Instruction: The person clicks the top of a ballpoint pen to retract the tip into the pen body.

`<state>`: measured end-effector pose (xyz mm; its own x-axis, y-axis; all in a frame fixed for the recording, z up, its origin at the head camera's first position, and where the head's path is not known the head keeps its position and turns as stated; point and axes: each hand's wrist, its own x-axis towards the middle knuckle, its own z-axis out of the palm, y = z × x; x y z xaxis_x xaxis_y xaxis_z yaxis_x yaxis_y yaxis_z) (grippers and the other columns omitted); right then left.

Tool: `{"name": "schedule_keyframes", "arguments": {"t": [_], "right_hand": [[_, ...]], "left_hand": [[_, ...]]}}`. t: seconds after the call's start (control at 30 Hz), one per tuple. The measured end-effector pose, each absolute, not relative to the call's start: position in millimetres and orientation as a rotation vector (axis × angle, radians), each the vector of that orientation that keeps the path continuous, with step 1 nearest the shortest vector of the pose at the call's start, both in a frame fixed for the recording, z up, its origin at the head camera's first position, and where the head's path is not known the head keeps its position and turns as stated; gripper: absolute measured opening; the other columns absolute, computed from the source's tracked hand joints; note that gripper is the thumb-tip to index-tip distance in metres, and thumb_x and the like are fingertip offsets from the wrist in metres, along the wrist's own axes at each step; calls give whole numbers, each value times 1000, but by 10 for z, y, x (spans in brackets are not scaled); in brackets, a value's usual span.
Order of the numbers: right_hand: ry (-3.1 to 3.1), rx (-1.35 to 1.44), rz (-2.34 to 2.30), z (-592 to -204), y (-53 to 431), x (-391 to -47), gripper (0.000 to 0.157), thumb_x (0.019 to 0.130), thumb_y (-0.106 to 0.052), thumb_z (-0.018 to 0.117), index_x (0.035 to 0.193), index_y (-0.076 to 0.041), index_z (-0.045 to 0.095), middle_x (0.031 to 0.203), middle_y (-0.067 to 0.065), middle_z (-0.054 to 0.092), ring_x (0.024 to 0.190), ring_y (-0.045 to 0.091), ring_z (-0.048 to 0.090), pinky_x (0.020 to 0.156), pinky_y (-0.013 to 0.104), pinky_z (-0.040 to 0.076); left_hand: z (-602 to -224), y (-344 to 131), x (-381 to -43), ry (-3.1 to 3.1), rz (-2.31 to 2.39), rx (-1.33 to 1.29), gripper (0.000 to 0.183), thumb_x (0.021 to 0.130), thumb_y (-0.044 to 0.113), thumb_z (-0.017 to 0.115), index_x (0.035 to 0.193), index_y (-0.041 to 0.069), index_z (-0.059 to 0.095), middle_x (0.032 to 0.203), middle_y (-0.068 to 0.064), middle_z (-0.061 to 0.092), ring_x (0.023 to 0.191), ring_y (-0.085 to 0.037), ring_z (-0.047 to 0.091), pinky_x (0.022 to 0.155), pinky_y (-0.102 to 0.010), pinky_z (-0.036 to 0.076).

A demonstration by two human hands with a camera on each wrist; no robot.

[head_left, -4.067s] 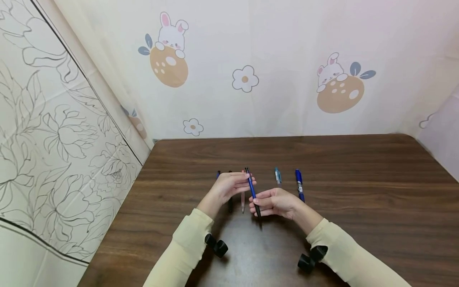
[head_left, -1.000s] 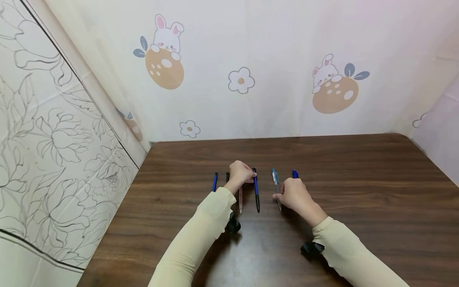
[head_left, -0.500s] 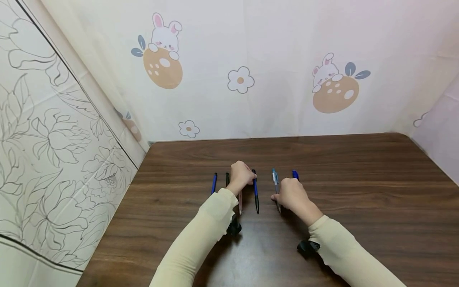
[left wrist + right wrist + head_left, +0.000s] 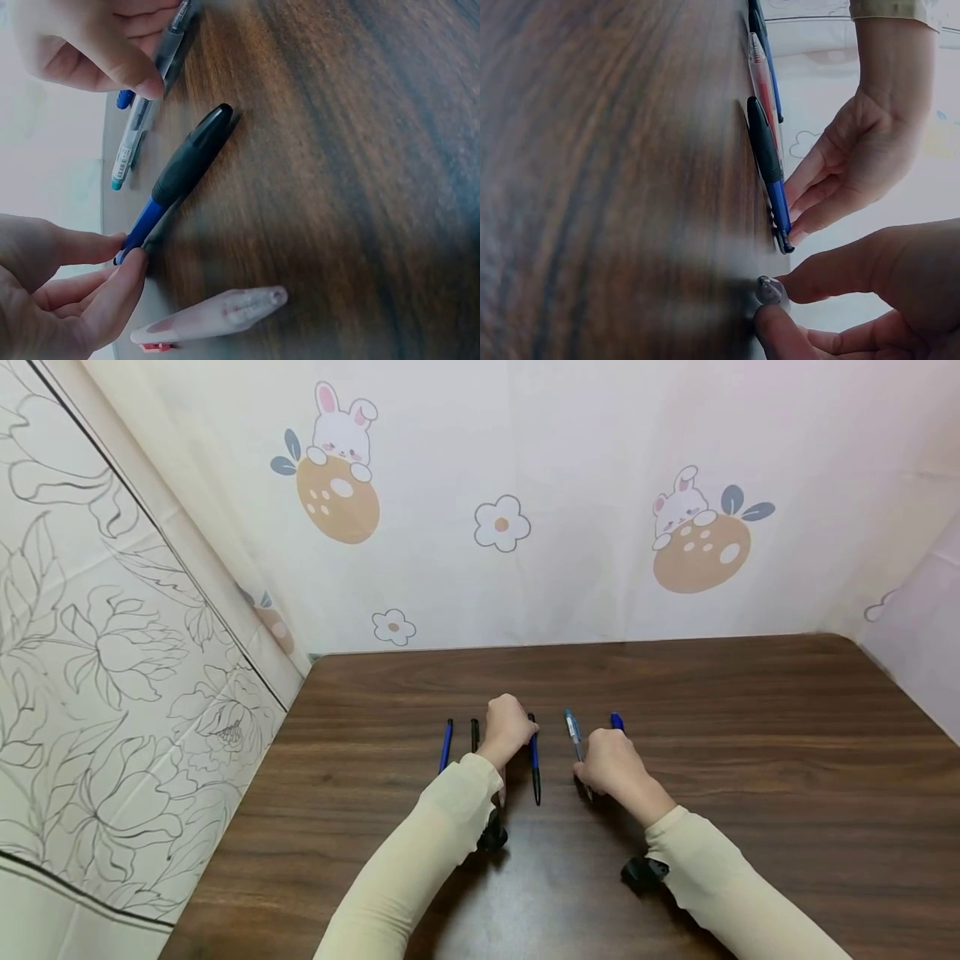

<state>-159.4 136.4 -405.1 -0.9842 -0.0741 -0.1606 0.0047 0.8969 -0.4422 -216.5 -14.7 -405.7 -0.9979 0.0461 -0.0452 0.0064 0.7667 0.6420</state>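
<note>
My left hand (image 4: 507, 724) pinches the far end of a blue pen with a black grip (image 4: 535, 768), which lies on the table pointing toward me. In the left wrist view its thumb and finger meet at the pen's blue end. To the right, my right hand (image 4: 609, 762) pinches a clear pen with a light-blue end (image 4: 573, 732) near its tip, as the right wrist view shows. This pen lies slightly slanted. A dark blue pen (image 4: 617, 721) lies just beyond my right hand, mostly hidden by it. Beside my left hand lies a clear pen with red inside (image 4: 210, 315).
Left of my left hand, a blue pen (image 4: 446, 746) and a black pen (image 4: 475, 735) lie on the brown wooden table (image 4: 675, 693), partly covered by my sleeve. A patterned curtain (image 4: 585, 577) hangs behind the table's far edge.
Earlier both hands held the blue pen with the black grip raised; now it lies down. My right hand has moved right to the clear pen, whose slant has lately grown slightly.
</note>
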Motion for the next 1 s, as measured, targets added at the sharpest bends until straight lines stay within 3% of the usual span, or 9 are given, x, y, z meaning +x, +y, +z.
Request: {"name": "schedule_keyframes", "arguments": {"t": [0.1,0.3,0.37,0.57,0.67,0.77,0.87,1.0], "right_hand": [[2882,-48,-665,-4042,1373,-1599,34,83,-15,66,52,-7,56,38,-3,50,35,9,50,36,16,35],[2857,-14,-720,-4042,1391,-1574,42,84,-16,66,45,-12,49,38,-3,51,37,10,53,37,18,38],[2855,-13,-742,-4044,1402,-1569,44,84,-16,66,44,-13,48,38,-3,53,38,10,54,39,19,39],[2848,-52,-813,-4048,1450,-1551,45,85,-17,64,42,-13,49,40,0,58,40,9,58,42,22,43],[2856,-94,-842,-4061,1479,-1541,42,84,-17,63,43,-11,54,40,-1,59,40,7,58,43,22,45],[2857,-116,-865,-4064,1499,-1538,39,84,-18,63,46,-10,57,42,-1,60,40,6,59,45,22,47],[2844,-131,-886,-4057,1513,-1530,37,85,-19,63,49,-9,60,43,-1,62,42,7,61,48,23,49],[2810,-126,-944,-4051,1524,-1517,34,86,-18,62,54,-8,63,47,0,64,44,8,64,56,27,56]], "left_hand": [[-4056,-143,-2157,2915,1048,54,52,82,10,75,43,14,42,39,4,39,40,-8,43,44,-16,35],[-4058,-140,-2150,2941,1011,41,39,80,12,77,48,8,55,50,-7,62,47,-13,56,47,-17,43],[-4056,-141,-2149,2929,1030,31,38,81,11,76,48,8,56,51,-8,63,46,-13,56,47,-17,43],[-4020,-154,-2149,2862,1095,-6,56,84,11,73,41,15,36,37,4,32,36,-8,31,41,-19,30],[-3993,-169,-2140,2850,1098,-15,59,85,12,72,42,16,32,37,5,26,35,-8,26,39,-20,26],[-3975,-188,-2123,2863,1097,-16,49,85,13,72,45,13,44,40,1,42,38,-8,33,40,-19,28],[-3965,-206,-2102,2884,1100,-15,28,84,14,74,58,9,65,60,-4,67,48,-7,50,45,-17,37],[-3959,-226,-2080,2892,1132,1,11,83,14,75,78,4,74,83,-11,75,61,-14,64,51,-19,47]]}}
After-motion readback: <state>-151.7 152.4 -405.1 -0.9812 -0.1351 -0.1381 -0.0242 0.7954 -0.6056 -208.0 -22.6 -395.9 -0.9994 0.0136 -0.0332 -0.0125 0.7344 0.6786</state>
